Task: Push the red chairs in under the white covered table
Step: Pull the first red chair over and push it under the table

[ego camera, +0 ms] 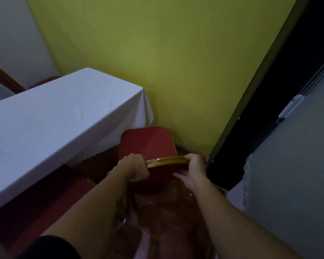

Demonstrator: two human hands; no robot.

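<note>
A red chair (148, 143) with a gold frame stands at the end of the white covered table (51, 116), its seat partly past the hanging cloth. My left hand (136, 168) grips the left end of the gold top rail of the backrest. My right hand (192, 170) holds the right end of that rail, thumb over the top and fingers spread on the red back. A second red chair (45, 195) sits tucked along the table's near side at lower left, mostly in shadow.
A yellow-green wall (166, 62) rises right behind the chair. A dark doorway (269, 113) and a grey door (297, 165) stand to the right. Another red chair (45, 81) shows behind the table at far left. The floor is dark reddish wood (166, 212).
</note>
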